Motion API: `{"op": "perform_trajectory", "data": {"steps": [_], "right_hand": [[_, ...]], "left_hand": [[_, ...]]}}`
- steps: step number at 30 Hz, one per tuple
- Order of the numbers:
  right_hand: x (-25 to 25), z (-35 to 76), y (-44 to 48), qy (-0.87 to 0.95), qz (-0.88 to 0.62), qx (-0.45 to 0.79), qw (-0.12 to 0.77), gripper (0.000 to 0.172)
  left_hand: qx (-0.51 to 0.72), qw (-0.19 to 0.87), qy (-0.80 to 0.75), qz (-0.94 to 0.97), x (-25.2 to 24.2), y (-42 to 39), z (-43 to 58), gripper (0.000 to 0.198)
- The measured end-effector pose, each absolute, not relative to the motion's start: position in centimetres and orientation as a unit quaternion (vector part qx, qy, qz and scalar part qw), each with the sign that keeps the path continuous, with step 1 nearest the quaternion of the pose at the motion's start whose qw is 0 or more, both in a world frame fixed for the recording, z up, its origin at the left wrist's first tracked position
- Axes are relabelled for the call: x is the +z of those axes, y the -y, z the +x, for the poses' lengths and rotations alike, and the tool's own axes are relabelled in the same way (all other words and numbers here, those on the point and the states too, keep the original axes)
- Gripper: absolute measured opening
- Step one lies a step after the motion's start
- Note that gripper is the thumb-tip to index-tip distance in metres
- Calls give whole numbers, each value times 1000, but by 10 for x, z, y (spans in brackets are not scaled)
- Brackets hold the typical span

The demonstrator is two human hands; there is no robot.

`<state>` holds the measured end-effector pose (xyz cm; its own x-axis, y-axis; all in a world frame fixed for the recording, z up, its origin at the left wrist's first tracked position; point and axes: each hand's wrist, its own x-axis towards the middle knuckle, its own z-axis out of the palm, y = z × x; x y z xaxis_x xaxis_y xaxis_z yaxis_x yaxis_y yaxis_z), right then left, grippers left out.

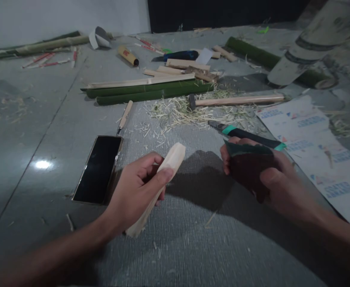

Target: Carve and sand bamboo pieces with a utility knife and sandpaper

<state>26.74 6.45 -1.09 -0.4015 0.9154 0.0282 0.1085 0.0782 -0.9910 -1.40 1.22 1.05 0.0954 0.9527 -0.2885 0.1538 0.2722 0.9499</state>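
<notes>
My left hand (133,191) is closed around a pale, carved strip of bamboo (176,153), its thumb pressed on the upper face. The strip slants, with its rounded end up and away from me and its lower end near the floor. Opposite it, my right hand (282,187) grips a dark, bent piece of sandpaper (246,165), fingers behind and thumb in front. The sandpaper is apart from the strip. Just beyond the right hand lies a utility knife (252,137) with black and teal handle. A dark phone (99,169) lies left of my left hand.
Green bamboo strips (151,93), shavings (181,113) and a hammer (237,100) lie ahead. A wooden-handled tool (125,115) touches the phone's far end. A printed paper sheet (318,151) is at right, below a blurred, pale cylindrical object (306,52). A bamboo pole (252,54) lies behind.
</notes>
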Motion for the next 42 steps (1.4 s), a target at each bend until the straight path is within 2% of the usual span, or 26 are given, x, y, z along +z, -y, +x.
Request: {"op": "perform_trajectory", "data": {"steps": [6,17,22,25,32,38,42], "right_hand": [[-3,261,-63,626,-382,574,365,32],[-8,262,-64,672,-320,549,381,38],[-6,261,-62,663,-324,538,406,35],[-4,259,-61,630,-330,583,392,40],[-11,260,-57,413,-310,769,377,56],[-5,259,-58,390,-296,791,367,54],[-8,258,-59,403,-306,782,365,59]], "left_hand": [[357,590,-504,519,8,-10,-12,23],[325,612,-504,515,7,-6,-11,26],[304,643,-497,497,1,-5,-8,29],[293,652,-493,496,-1,-5,-8,29],[298,639,-491,512,-3,-6,-9,28],[297,641,-492,509,-4,-7,-9,25],[295,637,-495,512,-3,-8,-9,25]]}}
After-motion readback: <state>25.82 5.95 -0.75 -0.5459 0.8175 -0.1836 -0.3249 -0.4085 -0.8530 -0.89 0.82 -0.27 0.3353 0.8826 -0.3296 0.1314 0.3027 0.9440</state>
